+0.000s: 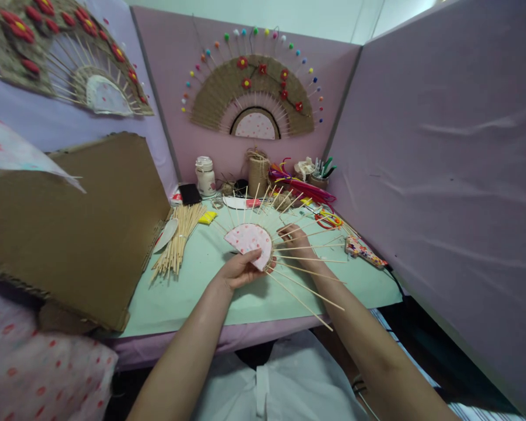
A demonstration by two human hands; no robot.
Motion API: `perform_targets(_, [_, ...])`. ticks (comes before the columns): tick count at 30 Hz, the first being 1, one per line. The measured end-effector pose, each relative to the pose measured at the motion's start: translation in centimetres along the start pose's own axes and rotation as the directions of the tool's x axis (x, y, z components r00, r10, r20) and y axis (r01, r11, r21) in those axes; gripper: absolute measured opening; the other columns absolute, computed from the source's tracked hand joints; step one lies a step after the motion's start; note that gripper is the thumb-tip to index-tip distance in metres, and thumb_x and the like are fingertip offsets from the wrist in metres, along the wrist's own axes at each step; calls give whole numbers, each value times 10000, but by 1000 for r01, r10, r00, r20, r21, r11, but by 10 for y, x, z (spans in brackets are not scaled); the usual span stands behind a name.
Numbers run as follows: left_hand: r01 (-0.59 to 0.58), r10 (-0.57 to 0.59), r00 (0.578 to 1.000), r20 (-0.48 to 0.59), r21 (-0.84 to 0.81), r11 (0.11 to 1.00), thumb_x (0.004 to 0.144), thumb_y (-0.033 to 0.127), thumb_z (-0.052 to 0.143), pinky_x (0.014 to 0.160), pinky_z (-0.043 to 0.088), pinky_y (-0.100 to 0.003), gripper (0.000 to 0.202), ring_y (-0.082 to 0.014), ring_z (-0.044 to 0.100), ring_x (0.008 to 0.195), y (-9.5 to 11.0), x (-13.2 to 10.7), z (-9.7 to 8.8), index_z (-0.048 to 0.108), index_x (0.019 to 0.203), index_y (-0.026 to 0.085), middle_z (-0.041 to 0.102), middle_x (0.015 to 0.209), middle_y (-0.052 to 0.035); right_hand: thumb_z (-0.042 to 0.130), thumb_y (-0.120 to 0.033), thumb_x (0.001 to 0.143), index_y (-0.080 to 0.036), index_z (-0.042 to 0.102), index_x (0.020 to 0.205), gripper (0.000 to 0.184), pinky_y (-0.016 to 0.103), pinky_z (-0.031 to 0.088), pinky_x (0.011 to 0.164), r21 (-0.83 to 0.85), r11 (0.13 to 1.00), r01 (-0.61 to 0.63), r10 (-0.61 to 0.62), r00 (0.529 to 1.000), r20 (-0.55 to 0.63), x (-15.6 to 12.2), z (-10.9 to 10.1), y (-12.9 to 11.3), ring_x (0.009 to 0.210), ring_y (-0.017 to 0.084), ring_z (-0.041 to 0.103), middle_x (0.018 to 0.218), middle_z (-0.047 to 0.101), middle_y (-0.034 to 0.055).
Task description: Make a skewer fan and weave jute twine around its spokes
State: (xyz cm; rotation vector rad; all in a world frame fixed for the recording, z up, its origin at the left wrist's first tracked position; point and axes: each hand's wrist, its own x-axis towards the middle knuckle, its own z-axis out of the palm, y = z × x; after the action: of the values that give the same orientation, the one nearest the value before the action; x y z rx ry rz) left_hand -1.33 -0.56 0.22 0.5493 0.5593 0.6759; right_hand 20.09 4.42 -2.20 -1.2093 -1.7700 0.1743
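The pale green tabletop is bounded left by a brown cardboard sheet, far by a pink fabric panel and right by a lilac fabric panel; its near edge lies open toward the person's lap; bare surface shows left of the left hand and along the near edge; at right, the lowest sticks appear to reach past that edge.

Count: one white, red-dotted half-disc, its curved rim fringed with thin pale wooden sticks too overlapped to number, is above the table's middle; the left hand is clamped on it, thumb on top, fingers underneath; the right hand is at the rim's right side, fingertips close together; whether they pinch anything, cannot tell; one loose bundle of pale sticks, left; one flower-patterned glue gun, right; one white lidded jar, far; two brown half-round fans with red flowers, one far, one left.
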Motion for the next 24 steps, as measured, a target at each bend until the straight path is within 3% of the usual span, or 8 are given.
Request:
perform_targets(5, [-63,62,995,-83,-14,998,829,126,562,675,572,-300,189,-188,691,701,-2,3,1,599,1000,53,708,821,-143,479,-201,841,-229,653,978,223,408,372,977,60,998,8,-2,995,-101,-24,-12,-31,1052,223,555,1073,647,80])
perform_targets(7, [-135,131,984,-121,-26,991,819,126,580,667,574,-295,159,-174,685,680,-2,4,1,607,967,72,707,803,-118,514,-224,826,-225,639,976,195,411,374,971,105,993,-61,77,985,-156,-41,-12,-44,1062,228,541,1061,636,74])
perform_targets(10, [-224,219,968,-122,-26,974,825,157,585,671,570,-280,144,-167,684,702,0,8,6,623,939,79,711,813,-114,566,-270,804,-205,638,909,143,381,431,863,261,935,-242,305,922,-239,-69,-8,-60,910,209,572,950,635,64])
perform_targets(14, [-330,324,943,-77,-79,941,812,168,604,745,548,-270,137,-160,687,791,4,17,26,640,931,112,717,842,-89,669,-330,739,-196,644,840,169,313,461,727,595,722,-352,528,836,-147,-86,4,-81,749,162,570,824,633,29])
perform_targets(19, [-460,461,887,-30,-158,874,737,207,693,791,513,-270,212,-157,679,804,-4,30,48,642,925,123,713,826,-53,739,-342,667,-199,631,822,237,279,475,702,903,366,-225,683,724,-96,-67,20,-104,679,112,561,807,634,-2])
perform_targets(21, [-482,487,873,-8,-161,861,722,223,710,802,504,-279,234,-164,677,813,-10,33,48,640,920,120,713,832,-53,753,-348,646,-199,606,771,244,267,480,679,940,286,-184,734,673,-92,-59,23,-108,641,99,554,765,626,-17])
perform_targets(24, [-491,497,867,1,-165,856,722,243,716,790,504,-287,263,-179,675,832,-19,34,45,635,937,114,714,860,-65,757,-363,637,-206,579,729,255,252,483,630,949,243,-201,769,637,-62,-54,26,-108,598,96,551,700,608,-30])
